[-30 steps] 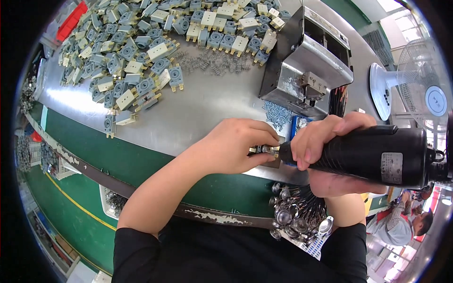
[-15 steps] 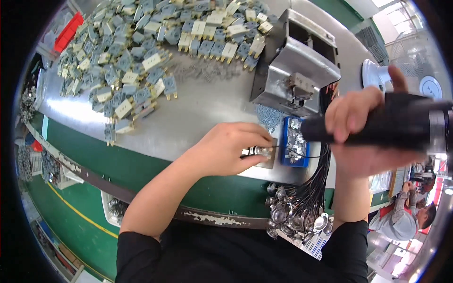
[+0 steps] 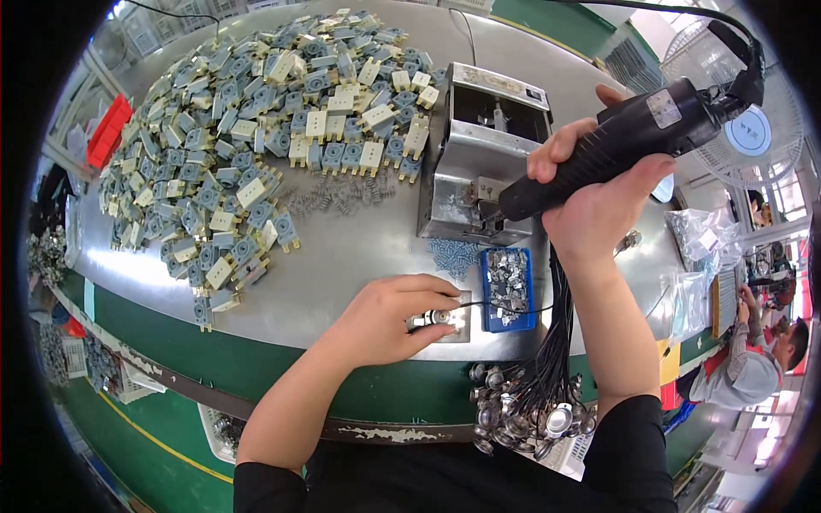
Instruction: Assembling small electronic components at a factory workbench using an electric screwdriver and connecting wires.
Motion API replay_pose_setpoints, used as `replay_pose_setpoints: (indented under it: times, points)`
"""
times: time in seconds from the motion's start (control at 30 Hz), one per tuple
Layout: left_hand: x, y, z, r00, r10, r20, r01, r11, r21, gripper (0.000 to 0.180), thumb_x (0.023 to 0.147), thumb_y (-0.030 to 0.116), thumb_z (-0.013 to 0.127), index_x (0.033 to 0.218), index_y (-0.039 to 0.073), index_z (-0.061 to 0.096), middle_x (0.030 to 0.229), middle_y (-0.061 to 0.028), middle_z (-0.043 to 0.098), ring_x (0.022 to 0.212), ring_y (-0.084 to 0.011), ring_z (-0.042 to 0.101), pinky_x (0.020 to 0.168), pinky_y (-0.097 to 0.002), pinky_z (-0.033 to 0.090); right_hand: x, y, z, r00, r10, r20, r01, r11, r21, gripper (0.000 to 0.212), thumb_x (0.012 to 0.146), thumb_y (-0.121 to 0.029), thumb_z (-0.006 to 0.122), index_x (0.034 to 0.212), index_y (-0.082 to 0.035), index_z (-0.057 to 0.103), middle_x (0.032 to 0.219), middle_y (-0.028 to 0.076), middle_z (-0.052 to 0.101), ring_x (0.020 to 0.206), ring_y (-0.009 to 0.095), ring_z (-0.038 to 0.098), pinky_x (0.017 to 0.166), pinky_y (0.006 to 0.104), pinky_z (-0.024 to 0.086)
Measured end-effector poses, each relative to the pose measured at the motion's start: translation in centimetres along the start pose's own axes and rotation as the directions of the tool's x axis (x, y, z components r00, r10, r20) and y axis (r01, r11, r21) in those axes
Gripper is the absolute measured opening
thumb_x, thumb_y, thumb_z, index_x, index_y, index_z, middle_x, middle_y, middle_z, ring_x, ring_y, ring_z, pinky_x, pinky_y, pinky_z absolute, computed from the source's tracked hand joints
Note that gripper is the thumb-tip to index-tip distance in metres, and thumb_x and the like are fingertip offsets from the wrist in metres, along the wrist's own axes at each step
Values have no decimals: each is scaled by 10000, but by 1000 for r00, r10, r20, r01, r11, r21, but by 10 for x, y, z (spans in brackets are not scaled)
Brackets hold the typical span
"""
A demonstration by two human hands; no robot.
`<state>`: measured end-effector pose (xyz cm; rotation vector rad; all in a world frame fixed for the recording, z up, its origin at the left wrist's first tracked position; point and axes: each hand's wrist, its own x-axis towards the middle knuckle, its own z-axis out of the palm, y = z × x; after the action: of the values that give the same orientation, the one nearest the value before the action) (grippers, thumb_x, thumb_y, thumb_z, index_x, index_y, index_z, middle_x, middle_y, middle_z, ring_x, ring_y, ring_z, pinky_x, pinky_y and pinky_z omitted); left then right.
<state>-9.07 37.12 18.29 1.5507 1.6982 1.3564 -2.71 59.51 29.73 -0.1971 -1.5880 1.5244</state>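
Note:
My right hand [image 3: 590, 209] is wrapped around a black electric screwdriver [image 3: 633, 141], tilted with its nose down to the left. The nose is at the front of a metal box-shaped machine [image 3: 496, 145], by a small block there; whether they touch I cannot tell. On the table's near edge, my left hand [image 3: 380, 321] pinches a small metal part [image 3: 438, 317] between thumb and fingers, over a flat plate [image 3: 464, 331]. A black wire [image 3: 487, 303] runs right from that part. The fingers partly hide it.
Right of my left hand stands a blue tray [image 3: 487, 295] of small metal pieces, with tiny bluish parts [image 3: 453, 256] behind it. Black wires [image 3: 558, 325] with round metal heads [image 3: 559, 419] hang over the near edge. Grey-and-cream blocks [image 3: 256, 128] and springs [image 3: 342, 195] lie leftward. A co-worker [image 3: 740, 368] sits right.
The screwdriver, blurred and nearly level before, now slants with its nose at the metal machine. My left hand keeps its pinch on the small part. The whole view has shifted.

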Motion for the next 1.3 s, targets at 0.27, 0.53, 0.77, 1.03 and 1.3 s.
replay_pose_setpoints:
  times: [0.27,0.53,0.77,1.03,1.3]
  points:
    - [1,-1,-1,1000,3,-3,-3,1000,-11,279,802,96,858,1057,29,768,1176,-121,757,1047,-317,745,901,-403,600,0,6,2,999,-10,52,12,999,-42,1067,846,-938,411,1401,-27,435,736,91,549,584,223,545,611,392,486]
    - [0,-4,0,999,40,-21,-40,999,3,278,807,107,853,1061,45,760,1184,-119,755,1048,-325,740,899,-409,597,-9,-2,6,995,36,90,-32,998,-55,1094,829,-946,434,1428,-31,421,745,83,549,577,216,533,601,391,476]
    - [-2,-3,1,998,49,-29,-48,999,22,275,815,126,851,1062,54,754,1196,-113,751,1049,-322,735,900,-414,590,-9,-8,3,999,-3,50,4,1000,-4,1107,819,-954,432,1436,-36,412,756,81,551,582,216,533,602,399,476]
    - [-2,-4,1,999,41,-19,-41,999,-4,272,817,126,848,1059,48,751,1199,-113,749,1045,-322,734,890,-411,587,-3,-1,3,999,-38,-15,37,999,-22,1122,858,-946,365,1374,48,433,707,121,587,578,214,599,600,330,514]
    - [-1,-4,0,999,43,-25,-44,999,-19,276,817,117,845,1065,43,750,1207,-123,743,1055,-327,730,901,-414,583,-2,1,4,1000,-18,3,18,1000,-19,1099,812,-961,431,1413,-40,432,731,81,539,595,218,541,607,385,474]
